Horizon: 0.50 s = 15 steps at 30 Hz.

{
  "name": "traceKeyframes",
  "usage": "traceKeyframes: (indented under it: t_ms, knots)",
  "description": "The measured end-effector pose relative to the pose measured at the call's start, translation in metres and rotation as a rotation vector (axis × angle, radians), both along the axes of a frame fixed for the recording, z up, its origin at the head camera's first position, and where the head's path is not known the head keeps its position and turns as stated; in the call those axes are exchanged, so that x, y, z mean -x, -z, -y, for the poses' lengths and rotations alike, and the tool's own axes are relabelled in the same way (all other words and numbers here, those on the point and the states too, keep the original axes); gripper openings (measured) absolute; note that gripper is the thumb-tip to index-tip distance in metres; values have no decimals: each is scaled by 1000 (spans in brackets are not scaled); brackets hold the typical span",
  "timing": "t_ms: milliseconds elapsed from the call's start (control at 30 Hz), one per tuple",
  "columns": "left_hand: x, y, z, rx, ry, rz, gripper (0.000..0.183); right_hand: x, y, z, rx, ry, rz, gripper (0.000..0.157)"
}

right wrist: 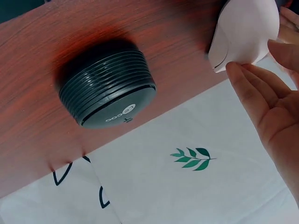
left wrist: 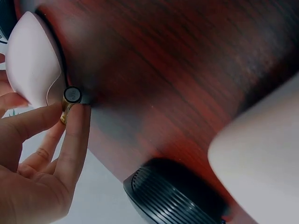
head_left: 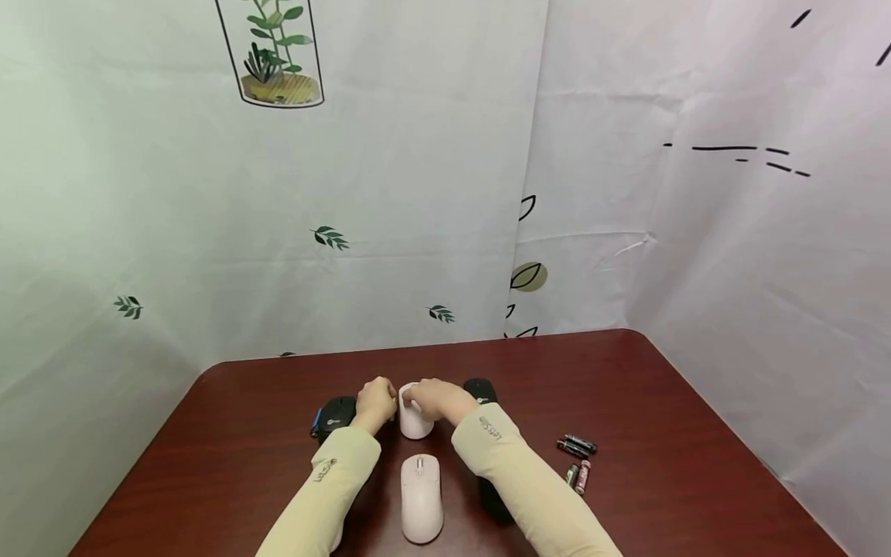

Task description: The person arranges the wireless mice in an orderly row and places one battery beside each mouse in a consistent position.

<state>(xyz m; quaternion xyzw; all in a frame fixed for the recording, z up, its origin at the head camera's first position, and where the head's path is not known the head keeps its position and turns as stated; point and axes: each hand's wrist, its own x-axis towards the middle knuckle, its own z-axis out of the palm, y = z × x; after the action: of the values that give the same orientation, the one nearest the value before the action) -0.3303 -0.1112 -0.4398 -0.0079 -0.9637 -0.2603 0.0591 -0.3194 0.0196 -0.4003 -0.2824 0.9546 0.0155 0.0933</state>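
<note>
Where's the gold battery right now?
Left of centre in the left wrist view, the gold battery is pinched by the left hand, beside the pink mouse.

Gold battery (left wrist: 70,99), black-ringed end showing, held just beside pale mouse (head_left: 414,423); mouse on red-brown table (head_left: 209,464).

White cloth walls (head_left: 418,170), dark-red table (head_left: 230,464).
The creased walls bore green leaf prints (head_left: 330,238); the wood-grained table had rounded far corners.

White leaf-printed cloth (head_left: 418,170) hangs behind the reddish-brown table (head_left: 668,433).
</note>
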Motion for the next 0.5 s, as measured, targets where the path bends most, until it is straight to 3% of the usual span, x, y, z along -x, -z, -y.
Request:
traceKeyframes:
  t_ms: [500]
  knots:
    - [0,4,-4,-16,-11,3,7,-5,-3,0,-2,-2,-7,36]
